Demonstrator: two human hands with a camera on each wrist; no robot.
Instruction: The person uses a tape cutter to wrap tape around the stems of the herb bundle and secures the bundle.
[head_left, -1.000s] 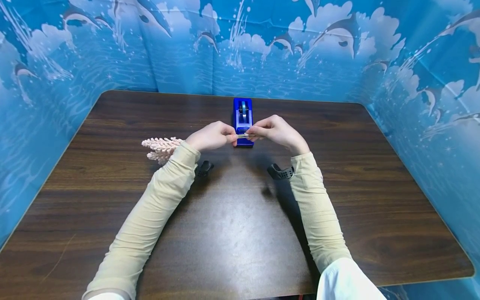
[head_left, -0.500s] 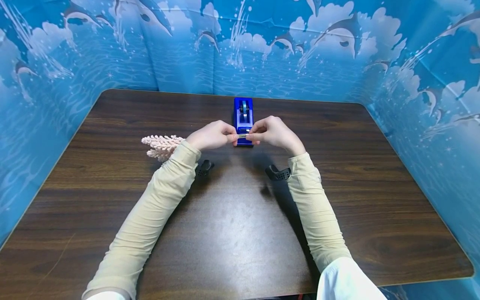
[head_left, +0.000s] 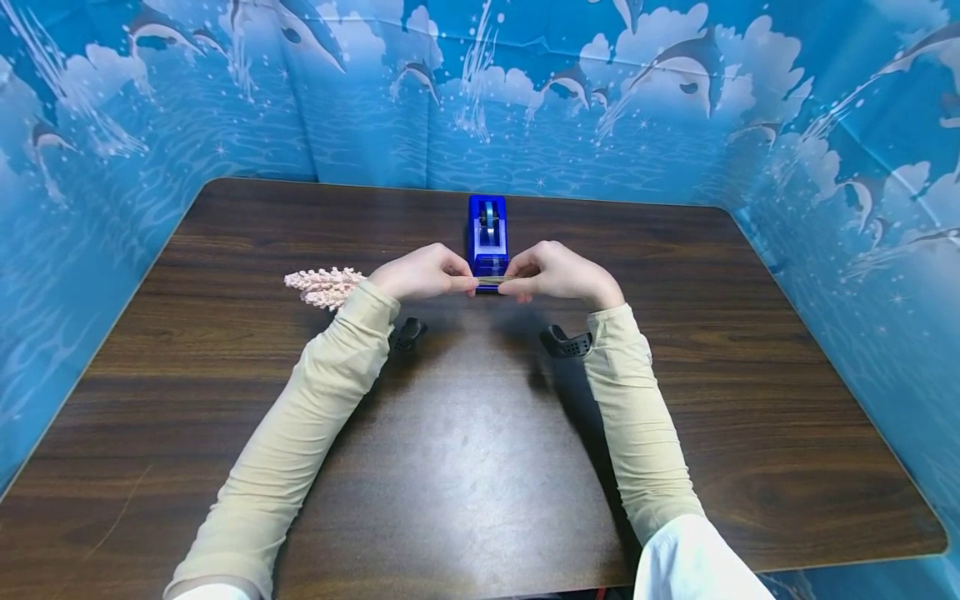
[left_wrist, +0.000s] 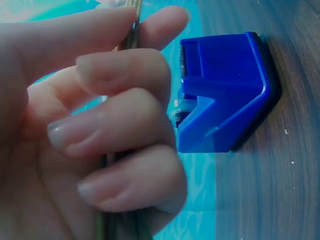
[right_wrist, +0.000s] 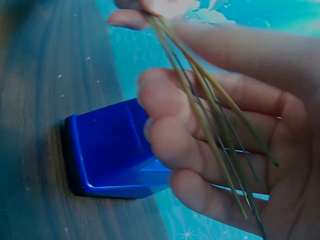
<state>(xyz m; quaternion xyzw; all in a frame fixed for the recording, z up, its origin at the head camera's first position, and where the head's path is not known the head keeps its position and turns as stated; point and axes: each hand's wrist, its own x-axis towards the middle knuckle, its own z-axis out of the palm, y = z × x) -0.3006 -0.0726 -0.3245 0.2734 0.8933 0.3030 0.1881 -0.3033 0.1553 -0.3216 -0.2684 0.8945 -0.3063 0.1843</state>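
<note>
A spray of artificial flowers with small pale pink blossoms (head_left: 324,287) sticks out to the left behind my left wrist. Its thin greenish stems (head_left: 491,281) run level between my hands, in front of the tape dispenser. My left hand (head_left: 426,272) pinches the stems between thumb and forefinger, the other fingers curled. My right hand (head_left: 558,273) also pinches the stems with thumb and forefinger. In the right wrist view several loose stem ends (right_wrist: 212,112) fan out across the curled fingers (right_wrist: 172,142) of that hand.
A blue tape dispenser (head_left: 487,225) stands on the dark wood table (head_left: 480,467), just beyond my hands. Black straps (head_left: 564,342) hang below both wrists. A blue curtain printed with dolphins (head_left: 360,125) surrounds the table's back and sides.
Both hands have shifted slightly towards me. The right hand first moved left, then back to the right, so a longer stretch of stems shows between them. The blossoms have turned a little.
</note>
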